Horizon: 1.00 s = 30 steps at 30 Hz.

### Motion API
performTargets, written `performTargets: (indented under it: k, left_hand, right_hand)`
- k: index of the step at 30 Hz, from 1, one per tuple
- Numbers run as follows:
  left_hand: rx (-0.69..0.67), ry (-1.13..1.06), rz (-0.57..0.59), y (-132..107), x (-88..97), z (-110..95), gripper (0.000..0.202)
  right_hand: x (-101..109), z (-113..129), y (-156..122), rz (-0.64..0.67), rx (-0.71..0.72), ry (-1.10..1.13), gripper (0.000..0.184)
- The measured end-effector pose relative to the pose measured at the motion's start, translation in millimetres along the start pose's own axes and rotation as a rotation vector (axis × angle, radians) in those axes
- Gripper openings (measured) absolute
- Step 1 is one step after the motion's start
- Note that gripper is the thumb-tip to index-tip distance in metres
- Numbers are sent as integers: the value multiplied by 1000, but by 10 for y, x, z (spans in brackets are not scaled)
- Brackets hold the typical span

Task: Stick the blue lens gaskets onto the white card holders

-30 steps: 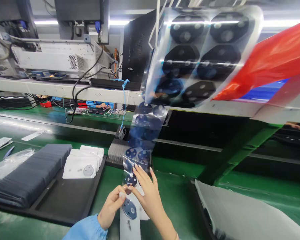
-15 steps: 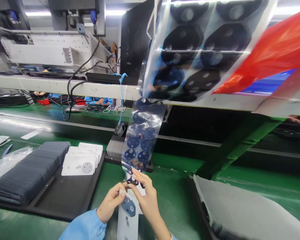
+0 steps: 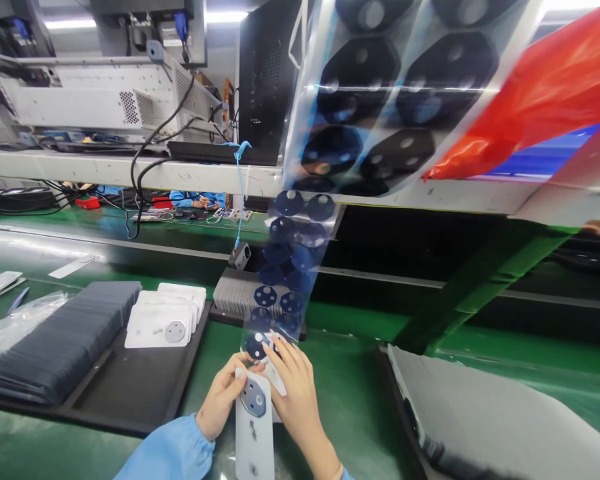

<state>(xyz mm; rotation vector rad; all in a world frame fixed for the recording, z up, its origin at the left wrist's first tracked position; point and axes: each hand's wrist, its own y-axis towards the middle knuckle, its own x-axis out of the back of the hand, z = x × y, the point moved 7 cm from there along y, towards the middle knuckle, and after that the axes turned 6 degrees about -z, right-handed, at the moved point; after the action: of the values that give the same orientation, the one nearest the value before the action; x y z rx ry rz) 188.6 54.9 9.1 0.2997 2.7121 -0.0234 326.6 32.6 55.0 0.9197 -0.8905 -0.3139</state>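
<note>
My left hand (image 3: 223,397) pinches the top of a white phone back cover (image 3: 254,440), which stands upright with a grey rounded camera plate (image 3: 253,398) near its upper end. Just to the right, my right hand (image 3: 294,387) has its fingers on the lower end of a clear film strip (image 3: 293,267). Dark round stickers with small holes sit in two columns on this strip, which hangs down from the shelf. Part of another white piece (image 3: 275,379) shows between my hands. The right thumb is partly hidden behind the cover.
To the left, a black tray (image 3: 135,387) holds a row of dark grey sleeves (image 3: 65,340) and several white covers (image 3: 155,327). Thin plates (image 3: 235,291) stand in a rack behind the strip. A grey foam-covered tray (image 3: 490,413) lies right. A shelf edge (image 3: 205,168) crosses above.
My right hand has shifted slightly up with its fingers more spread over the strip's end. The cover in my left hand has risen a little and stands straighter.
</note>
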Motion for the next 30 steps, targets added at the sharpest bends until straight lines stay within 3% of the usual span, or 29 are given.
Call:
performTargets:
  k: [5,9,17,25,30]
  left_hand:
    - [-229,358,-23,-83,-58,-205,28]
    - [-306,510,36,-151,-136,-290,26]
    - [-290,475,113,-123,-171,-279,24]
    - [-320,498,161,-144,-239,-300,22]
    - [-318,502,151,-145,-234,-292,22]
  right_hand:
    - [89,149,52,-62,60,-1,36]
    - [198,168,77,-165,19,66,30]
    - [193,69,105,-159,-175,215,10]
    - [211,15,107,-140,-263,186,14]
    - [204,31,112,-129,-188,220,11]
